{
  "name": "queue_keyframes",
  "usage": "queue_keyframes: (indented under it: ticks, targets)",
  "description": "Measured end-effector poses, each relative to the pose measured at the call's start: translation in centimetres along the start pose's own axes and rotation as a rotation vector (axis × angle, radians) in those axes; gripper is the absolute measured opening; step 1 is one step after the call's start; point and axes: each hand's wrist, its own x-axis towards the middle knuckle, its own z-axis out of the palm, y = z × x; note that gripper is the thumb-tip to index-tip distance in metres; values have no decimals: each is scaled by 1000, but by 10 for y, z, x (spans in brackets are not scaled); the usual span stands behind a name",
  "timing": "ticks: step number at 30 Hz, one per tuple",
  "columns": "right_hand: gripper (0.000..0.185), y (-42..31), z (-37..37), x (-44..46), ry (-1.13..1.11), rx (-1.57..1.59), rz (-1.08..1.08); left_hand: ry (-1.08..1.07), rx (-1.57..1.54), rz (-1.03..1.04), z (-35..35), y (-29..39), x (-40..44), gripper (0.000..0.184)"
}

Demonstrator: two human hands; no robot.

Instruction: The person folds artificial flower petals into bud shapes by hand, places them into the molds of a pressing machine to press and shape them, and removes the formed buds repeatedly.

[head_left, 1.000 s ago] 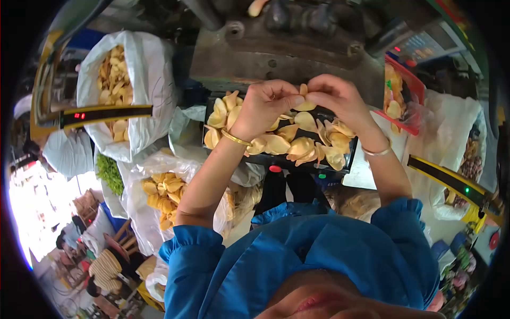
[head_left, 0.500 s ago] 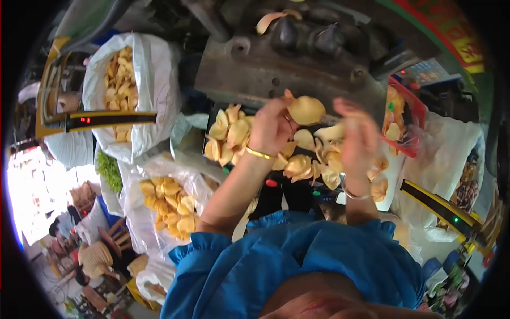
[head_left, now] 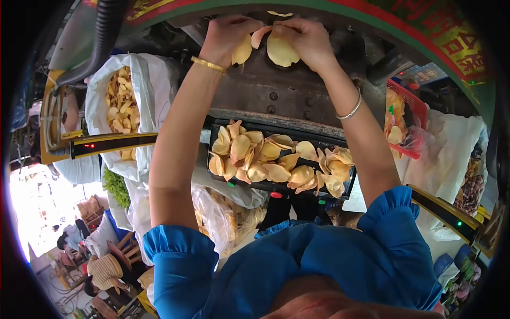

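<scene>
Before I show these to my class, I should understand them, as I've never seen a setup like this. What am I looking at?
There is no robot: these are a person's own bare hands, seen by one head-worn camera looking forward and down. All the pictures share that view. The right hand pinches a pale, petal-like piece over a dark metal block. Another piece shows at the left hand, but its exact hold is unclear. Nearer the body, a black tray bears many similar pieces. A white sack on the left holds more.
</scene>
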Motion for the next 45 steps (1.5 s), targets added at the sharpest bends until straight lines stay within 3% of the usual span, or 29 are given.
queue_keyframes:
  ticks: [4,9,19,24,28,29,33,38,45]
  targets:
    - [25,-1,4,-5,6,-131,-19,-107,18,-34,7,-7,21,17]
    - [27,-7,-5,8,-74,-223,-19,-185,-28,91,15,-4,41,7]
    - [27,-19,-1,-7,-63,-258,76,-266,27,-81,11,-4,37,8]
    - [25,-18,-2,-7,-45,-309,39,-312,204,-157,9,3,41,11]
    - [23,-17,6,-21,7,-609,-58,-181,475,223,12,-10,40,14]
    - [23,-14,7,-22,8,-604,-61,-179,479,225,10,-10,38,14]
    - [21,1,6,-25,90,-352,-155,-113,192,226,11,-11,32,17]
    - [27,2,7,-20,53,-318,-144,-131,48,116,15,-3,23,15]
    - [28,-1,8,-15,63,-352,-69,-267,44,38,15,-3,26,14]
